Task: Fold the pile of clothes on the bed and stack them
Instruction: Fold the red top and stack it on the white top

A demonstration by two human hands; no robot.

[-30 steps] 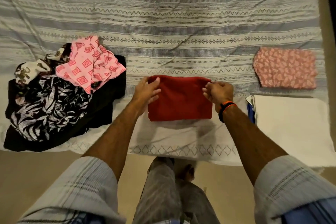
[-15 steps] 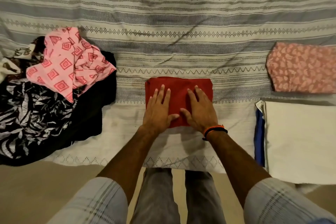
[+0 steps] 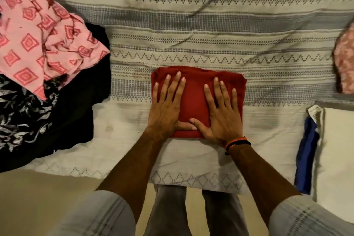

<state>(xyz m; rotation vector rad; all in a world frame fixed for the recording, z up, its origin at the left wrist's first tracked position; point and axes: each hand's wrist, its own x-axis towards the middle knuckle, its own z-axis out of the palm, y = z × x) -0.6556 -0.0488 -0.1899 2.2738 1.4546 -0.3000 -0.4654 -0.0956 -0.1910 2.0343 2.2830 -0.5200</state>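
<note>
A folded dark red garment (image 3: 193,99) lies on the striped bedspread (image 3: 191,30) near the bed's front edge. My left hand (image 3: 166,107) lies flat on its left half, fingers spread. My right hand (image 3: 220,113), with an orange and black wristband, presses flat on its right half; the two thumbs touch at the front. On the left sits the unfolded pile: a pink diamond-print cloth (image 3: 40,40) on top of a black floral garment (image 3: 28,120). At the right edge are a folded pink patterned piece (image 3: 344,59) and a folded white cloth (image 3: 339,155) over a blue one (image 3: 306,155).
The bedspread's front hem (image 3: 191,178) hangs over the bed edge above my legs (image 3: 191,212). Beige floor (image 3: 38,197) shows at the lower left. Bare bedspread stretches behind the red garment.
My hands went from gripping the red garment's side edges to lying flat on top of it, then spread apart. The view has moved closer to the bed.
</note>
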